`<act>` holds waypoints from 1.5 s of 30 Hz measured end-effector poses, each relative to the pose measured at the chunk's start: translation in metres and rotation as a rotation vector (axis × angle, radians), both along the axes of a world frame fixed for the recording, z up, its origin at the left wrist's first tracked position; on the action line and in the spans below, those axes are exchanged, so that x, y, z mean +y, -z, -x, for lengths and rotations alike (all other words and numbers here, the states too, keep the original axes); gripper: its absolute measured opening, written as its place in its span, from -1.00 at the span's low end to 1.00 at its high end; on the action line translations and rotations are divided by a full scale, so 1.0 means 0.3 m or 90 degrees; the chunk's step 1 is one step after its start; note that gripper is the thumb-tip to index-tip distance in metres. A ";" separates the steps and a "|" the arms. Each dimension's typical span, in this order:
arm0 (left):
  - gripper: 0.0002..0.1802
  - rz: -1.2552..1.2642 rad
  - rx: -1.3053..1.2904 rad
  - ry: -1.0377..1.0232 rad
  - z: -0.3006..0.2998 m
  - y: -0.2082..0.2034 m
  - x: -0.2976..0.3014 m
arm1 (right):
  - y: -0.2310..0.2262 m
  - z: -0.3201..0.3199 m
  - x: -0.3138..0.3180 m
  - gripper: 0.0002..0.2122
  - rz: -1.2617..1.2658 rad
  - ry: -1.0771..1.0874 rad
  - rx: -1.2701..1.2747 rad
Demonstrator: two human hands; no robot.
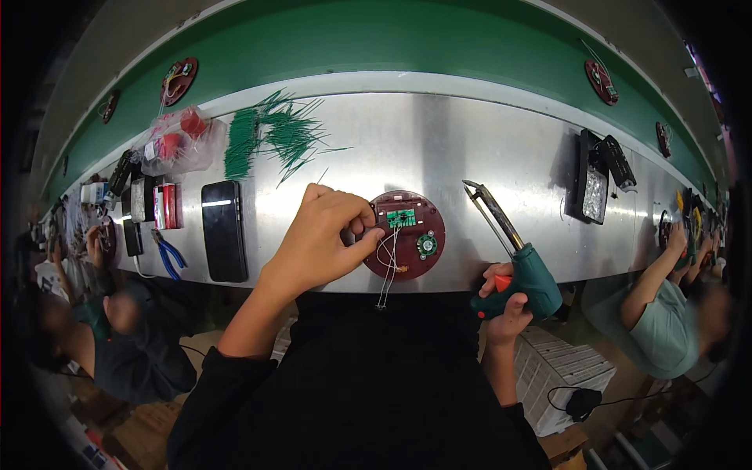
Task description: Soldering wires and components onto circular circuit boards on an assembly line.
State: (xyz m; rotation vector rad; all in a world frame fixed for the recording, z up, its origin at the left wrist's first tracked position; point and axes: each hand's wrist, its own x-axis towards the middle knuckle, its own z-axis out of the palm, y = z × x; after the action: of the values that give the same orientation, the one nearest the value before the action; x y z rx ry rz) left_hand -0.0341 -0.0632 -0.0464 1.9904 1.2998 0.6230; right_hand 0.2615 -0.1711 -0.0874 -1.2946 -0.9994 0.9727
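Note:
A round dark-red disc [427, 215] lies on the metal bench in front of me. It carries a small green circuit board [401, 218], a round green-rimmed part [427, 245] and thin white wires [384, 288] that hang past the bench edge. At the disc's left side my left hand [325, 235] is closed in a pinch, its fingertips by the circuit board; what they hold is too small to make out. To the right of the disc, my right hand [505, 309] grips a green soldering gun [539, 286] with a red trigger. Its tip points up and left, apart from the disc.
Loose green wires [286, 133] lie beyond my left hand. A black phone [224, 231], blue pliers [168, 254] and a plastic bag [180, 145] are at left. A black tray [589, 176] stands at right. Similar discs [601, 82] rest on the green belt [392, 43]. People work on both sides.

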 end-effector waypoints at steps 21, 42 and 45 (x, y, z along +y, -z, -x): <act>-0.92 -0.146 -0.084 -0.073 -0.202 0.090 0.019 | 0.009 -0.035 -0.009 -0.28 -0.040 -0.018 0.068; -0.89 -0.090 -0.072 0.058 -0.129 0.053 0.043 | -0.004 -0.026 0.002 -0.25 -0.023 -0.009 0.026; -0.92 -0.070 -0.085 0.071 -0.153 0.071 0.045 | -0.005 -0.021 -0.002 -0.25 -0.025 -0.017 0.010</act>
State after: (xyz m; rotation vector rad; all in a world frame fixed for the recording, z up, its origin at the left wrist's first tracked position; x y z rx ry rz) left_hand 0.0117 -0.0497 -0.0677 2.0551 1.0875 0.7737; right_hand 0.2678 -0.1717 -0.0859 -1.2422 -1.0216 0.9773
